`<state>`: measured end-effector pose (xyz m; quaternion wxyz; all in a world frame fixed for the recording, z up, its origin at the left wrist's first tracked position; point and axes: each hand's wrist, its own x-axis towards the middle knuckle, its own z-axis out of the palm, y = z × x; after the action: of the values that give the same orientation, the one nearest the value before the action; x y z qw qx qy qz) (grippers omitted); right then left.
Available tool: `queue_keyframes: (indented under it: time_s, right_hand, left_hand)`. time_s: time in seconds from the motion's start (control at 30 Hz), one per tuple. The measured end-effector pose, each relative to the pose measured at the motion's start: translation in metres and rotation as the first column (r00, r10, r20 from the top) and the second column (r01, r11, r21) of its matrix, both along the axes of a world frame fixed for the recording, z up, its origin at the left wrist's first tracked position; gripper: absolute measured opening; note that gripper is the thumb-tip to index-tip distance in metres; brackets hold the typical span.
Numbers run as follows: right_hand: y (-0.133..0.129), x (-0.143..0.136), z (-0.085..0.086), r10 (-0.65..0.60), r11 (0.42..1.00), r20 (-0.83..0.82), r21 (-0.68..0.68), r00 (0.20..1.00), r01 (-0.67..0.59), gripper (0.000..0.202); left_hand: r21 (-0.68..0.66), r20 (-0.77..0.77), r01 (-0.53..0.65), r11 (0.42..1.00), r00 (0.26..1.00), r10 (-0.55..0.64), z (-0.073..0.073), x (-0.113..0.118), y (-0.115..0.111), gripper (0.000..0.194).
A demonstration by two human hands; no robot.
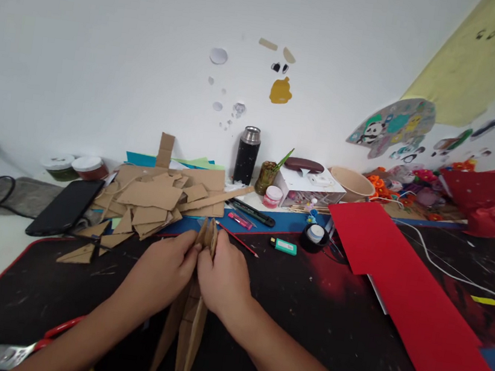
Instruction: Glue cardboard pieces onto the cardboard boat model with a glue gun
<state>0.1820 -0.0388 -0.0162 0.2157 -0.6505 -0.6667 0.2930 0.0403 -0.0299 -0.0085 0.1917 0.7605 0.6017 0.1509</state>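
Note:
Both hands meet at the middle of the dark mat around a folded piece of cardboard (190, 318), whose long panels stand on edge and run toward me. My left hand (174, 259) pinches its far end from the left, thumb against the board. From the right, my right hand (226, 271) grips the same end, with its thumb close to the left one. Pointed cardboard tips stick up just beyond the fingers. Parts of the panels are hidden behind the hands.
Cardboard scraps (150, 194) are heaped at back left beside a black phone (66, 207). Red-handled scissors (1, 354) lie front left. A utility knife (253, 212), a red pencil (240, 242) and a green eraser (284, 247) lie beyond my hands. Red paper (396, 302) spreads across the right.

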Motion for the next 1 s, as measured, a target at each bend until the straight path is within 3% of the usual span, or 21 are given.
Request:
queue_keyframes:
  time_s: [1.0]
  right_hand:
    - [0.0005,0.0005,-0.0025,-0.008,1.0,-0.013,0.018,1.0,0.008,0.013]
  left_hand:
    - [0.005,-0.021,0.001,1.0,1.0,-0.001,0.0029,0.0002,-0.0006,0.024]
